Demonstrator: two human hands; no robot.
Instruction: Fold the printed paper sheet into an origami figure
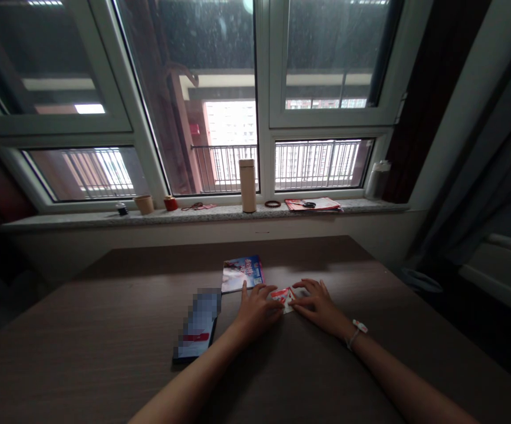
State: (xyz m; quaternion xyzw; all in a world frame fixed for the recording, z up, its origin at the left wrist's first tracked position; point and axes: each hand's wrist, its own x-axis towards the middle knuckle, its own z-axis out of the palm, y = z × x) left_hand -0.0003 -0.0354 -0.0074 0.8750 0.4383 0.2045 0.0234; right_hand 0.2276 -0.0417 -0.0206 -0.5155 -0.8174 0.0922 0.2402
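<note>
A small folded piece of red and white paper (283,296) lies on the dark wooden table (105,330), between my two hands. My left hand (256,310) rests on its left side, forefinger stretched forward and the other fingers curled down onto the paper. My right hand (318,305) presses flat on its right side with fingers extended; a white band sits on that wrist. A colourful booklet (241,273) lies just beyond my left hand.
A dark phone (196,325) lies on the table left of my left arm. The stone windowsill (193,215) carries a tall beige flask (248,185), a small cup (144,204), a red pot (171,204), a bracelet (272,204), and scissors on red papers (312,204).
</note>
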